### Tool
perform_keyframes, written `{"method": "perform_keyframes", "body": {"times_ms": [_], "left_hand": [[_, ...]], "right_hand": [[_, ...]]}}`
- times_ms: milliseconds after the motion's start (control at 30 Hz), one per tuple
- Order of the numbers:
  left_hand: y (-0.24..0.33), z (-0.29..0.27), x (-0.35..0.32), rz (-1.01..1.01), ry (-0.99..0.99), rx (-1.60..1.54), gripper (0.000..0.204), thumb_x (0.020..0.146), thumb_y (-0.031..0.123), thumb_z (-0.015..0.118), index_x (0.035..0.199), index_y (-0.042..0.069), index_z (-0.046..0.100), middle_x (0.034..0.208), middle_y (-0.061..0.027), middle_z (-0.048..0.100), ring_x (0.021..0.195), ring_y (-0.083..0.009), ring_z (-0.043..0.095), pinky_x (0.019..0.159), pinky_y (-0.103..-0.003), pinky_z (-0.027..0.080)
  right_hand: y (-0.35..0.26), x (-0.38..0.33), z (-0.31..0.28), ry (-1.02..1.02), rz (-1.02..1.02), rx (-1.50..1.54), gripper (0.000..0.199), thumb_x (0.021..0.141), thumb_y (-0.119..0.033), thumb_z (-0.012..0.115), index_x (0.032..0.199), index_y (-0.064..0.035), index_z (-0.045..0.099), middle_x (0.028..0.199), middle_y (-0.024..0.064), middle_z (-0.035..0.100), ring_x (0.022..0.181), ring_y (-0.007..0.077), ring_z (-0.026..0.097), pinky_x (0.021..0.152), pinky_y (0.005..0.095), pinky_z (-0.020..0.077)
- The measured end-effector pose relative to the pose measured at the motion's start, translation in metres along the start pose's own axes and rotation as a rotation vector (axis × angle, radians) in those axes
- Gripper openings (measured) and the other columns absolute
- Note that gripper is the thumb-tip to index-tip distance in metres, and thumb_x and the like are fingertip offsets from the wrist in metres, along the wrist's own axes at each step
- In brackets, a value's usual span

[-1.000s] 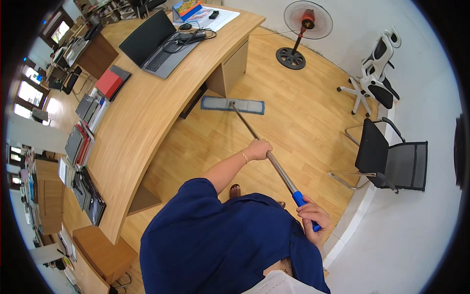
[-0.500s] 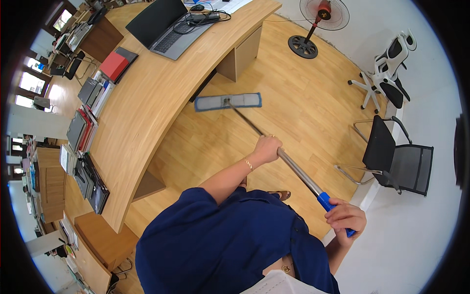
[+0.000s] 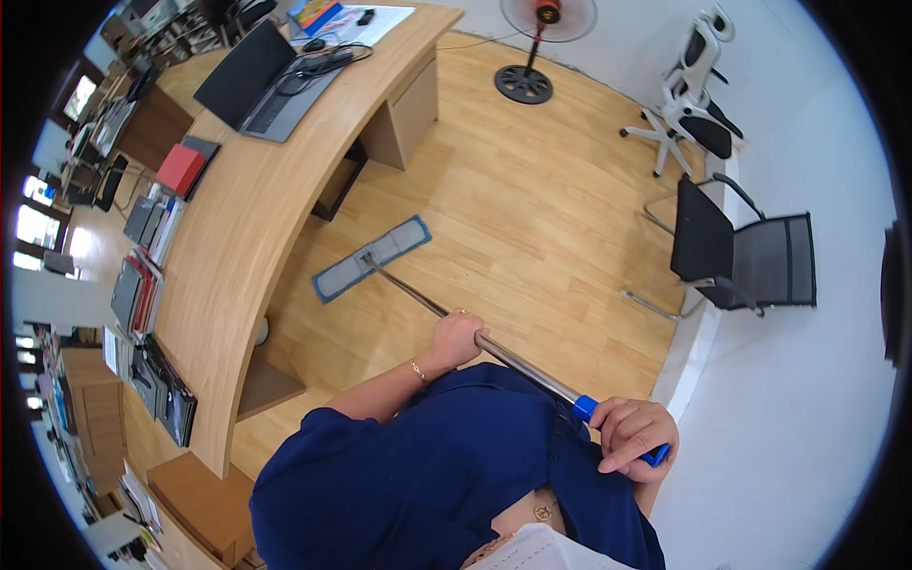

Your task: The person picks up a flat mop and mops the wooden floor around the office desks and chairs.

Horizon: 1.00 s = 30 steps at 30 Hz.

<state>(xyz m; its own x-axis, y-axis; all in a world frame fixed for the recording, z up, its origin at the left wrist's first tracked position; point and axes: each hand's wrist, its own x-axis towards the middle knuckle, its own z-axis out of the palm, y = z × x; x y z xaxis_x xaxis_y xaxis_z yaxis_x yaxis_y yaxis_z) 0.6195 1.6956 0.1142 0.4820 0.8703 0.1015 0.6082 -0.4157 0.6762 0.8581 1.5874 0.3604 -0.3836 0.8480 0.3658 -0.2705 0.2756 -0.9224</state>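
Note:
A flat mop [image 3: 401,244] with a long grey pad edged in blue lies on the wooden floor, its pad slanting up to the right. From the pad's middle a metal pole runs back toward me on the lower right. My left hand [image 3: 458,337] is closed around the pole about halfway along. Wrapped round the blue grip [image 3: 584,408] at the pole's upper end is my right hand [image 3: 635,437], its index finger lying loosely across. The pad rests beside the curved desk [image 3: 237,256], short of its underside.
On the desk are an open laptop [image 3: 271,90] with cables, a red box [image 3: 180,169] and stacked folders [image 3: 142,290]. A pedestal fan [image 3: 524,84] stands far off. A white-framed office chair [image 3: 698,119] and a black mesh chair [image 3: 731,252] line the right wall.
The mop pad has come nearer to me and to the left, and has turned from nearly level to slanting. Both hands have moved left with the pole; the left hand is also lower.

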Motion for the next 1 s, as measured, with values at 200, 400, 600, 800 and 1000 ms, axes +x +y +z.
{"method": "perform_keyframes", "body": {"times_ms": [200,400,600,800,1000], "left_hand": [[0.087,0.059,0.007,0.127,-0.259,0.039,0.027,0.075,0.024,0.06,0.056,0.006,0.057,0.065,-0.0155,0.059,0.068,-0.0362,0.057,0.06,-0.045,0.046],[0.211,0.136,0.005,0.329,-0.55,0.016,0.013,0.07,0.018,0.059,0.061,0.009,0.061,0.068,-0.0139,0.061,0.073,-0.0332,0.06,0.062,-0.044,0.048],[0.319,0.217,-0.008,0.611,-0.81,-0.057,0.007,0.068,0.016,0.06,0.065,0.01,0.062,0.069,-0.0124,0.062,0.073,-0.0331,0.06,0.06,-0.045,0.047],[0.395,0.29,-0.036,0.813,-0.883,-0.178,0.012,0.068,0.017,0.061,0.062,0.008,0.056,0.066,-0.0127,0.058,0.071,-0.0344,0.057,0.057,-0.046,0.045],[0.431,0.331,-0.042,0.962,-0.948,-0.262,0.019,0.07,0.02,0.065,0.062,0.008,0.053,0.067,-0.0121,0.057,0.072,-0.0336,0.056,0.059,-0.045,0.044]], "right_hand": [[-0.058,-0.095,-0.021,0.305,0.006,-0.12,0.03,0.052,-0.001,0.054,0.076,0.001,0.072,0.051,0.0093,0.055,0.048,0.0221,0.053,0.075,0.0387,0.0456],[-0.141,-0.213,-0.023,0.489,-0.045,-0.231,0.031,0.052,-0.001,0.053,0.076,0.0006,0.072,0.05,0.0082,0.056,0.045,0.0206,0.053,0.077,0.0385,0.0461],[-0.206,-0.313,0.001,0.647,-0.014,-0.433,0.029,0.053,0.0,0.052,0.075,-0.0002,0.071,0.049,0.0062,0.056,0.046,0.0188,0.054,0.08,0.0375,0.0467],[-0.237,-0.377,0.034,0.797,0.01,-0.594,0.03,0.053,-0.002,0.052,0.075,-0.0008,0.071,0.048,0.0054,0.055,0.045,0.0183,0.054,0.08,0.0363,0.0469],[-0.234,-0.368,0.049,0.73,0.044,-0.859,0.032,0.05,-0.003,0.053,0.076,-0.0022,0.071,0.051,0.006,0.053,0.047,0.019,0.053,0.071,0.0337,0.0477]]}}
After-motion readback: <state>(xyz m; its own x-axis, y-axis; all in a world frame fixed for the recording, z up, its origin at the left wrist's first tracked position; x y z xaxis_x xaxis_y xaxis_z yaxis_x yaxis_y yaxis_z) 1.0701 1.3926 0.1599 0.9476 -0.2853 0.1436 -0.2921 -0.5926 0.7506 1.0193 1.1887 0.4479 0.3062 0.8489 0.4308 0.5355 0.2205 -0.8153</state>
